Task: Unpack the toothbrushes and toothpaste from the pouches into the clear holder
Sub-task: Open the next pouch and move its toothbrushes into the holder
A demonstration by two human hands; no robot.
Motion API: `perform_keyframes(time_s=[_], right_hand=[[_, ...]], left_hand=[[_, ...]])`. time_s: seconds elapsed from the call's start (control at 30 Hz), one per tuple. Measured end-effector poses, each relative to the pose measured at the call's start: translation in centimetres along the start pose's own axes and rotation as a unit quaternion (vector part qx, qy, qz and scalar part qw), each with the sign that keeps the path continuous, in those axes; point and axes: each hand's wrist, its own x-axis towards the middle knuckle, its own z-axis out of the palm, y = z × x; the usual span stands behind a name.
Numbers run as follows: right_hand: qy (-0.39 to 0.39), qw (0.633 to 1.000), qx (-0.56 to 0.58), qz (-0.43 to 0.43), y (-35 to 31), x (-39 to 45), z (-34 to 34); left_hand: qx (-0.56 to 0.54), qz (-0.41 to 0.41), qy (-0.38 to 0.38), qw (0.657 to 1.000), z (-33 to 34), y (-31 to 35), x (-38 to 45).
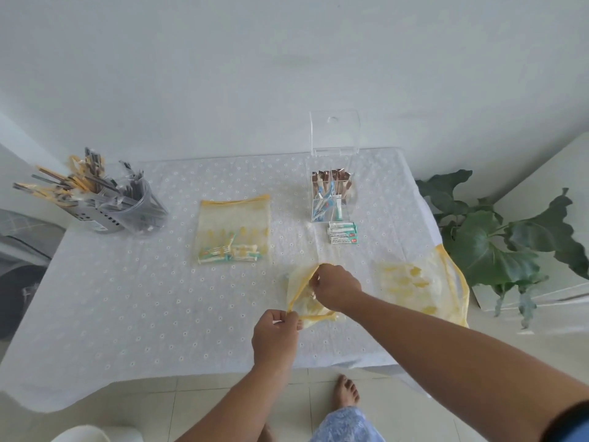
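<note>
A sheer yellow-trimmed pouch is held over the near middle of the table. My left hand pinches its near rim. My right hand grips the far rim, with fingers at the mouth, so the pouch gapes. What is inside it is blurred. A second pouch lies flat at the centre with toothbrushes and small tubes in it. An empty-looking pouch hangs off the right edge. The clear holder, lid up, stands at the back right with toothbrushes and toothpaste inside. Small toothpaste boxes lie before it.
A grey tub stuffed with wrapped items stands at the back left. A leafy plant rises just past the table's right edge. The white tablecloth covers the table, and my bare foot shows below its front edge.
</note>
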Motion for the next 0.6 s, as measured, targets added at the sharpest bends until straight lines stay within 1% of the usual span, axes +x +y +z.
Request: perform_keyframes(time_s=[0.07, 0.17, 0.27, 0.33, 0.43, 0.6], right_hand=[[0.014, 1.000, -0.010, 0.021, -0.6, 0.0, 0.6], [0.014, 0.999, -0.045, 0.019, -1.3, -0.3, 1.0], [-0.002, 0.995, -0.104, 0.008, -1.4, -0.7, 1.6], [-0.017, 0.994, -0.104, -0.001, -1.6, -1.1, 2.1], [-0.048, 0.994, -0.087, -0.036, -1.6, -1.7, 2.0], [-0.093, 0.979, -0.125, -0.128, -1.3, -2.5, -0.3]], left_hand=[[0.002, -0.002, 0.003, 1.000, -0.1, -0.3, -0.1], [0.005, -0.006, 0.007, 1.000, -0.5, -0.7, -0.3], [0.003, -0.006, 0.010, 1.000, -0.8, -0.9, -0.4], [-0.003, -0.005, 0.012, 1.000, -1.0, -1.0, -0.4], [0.002, -0.002, 0.014, 1.000, -1.2, -1.3, -0.5], [0.015, 0.001, 0.018, 1.000, -1.5, -1.7, -0.6]])
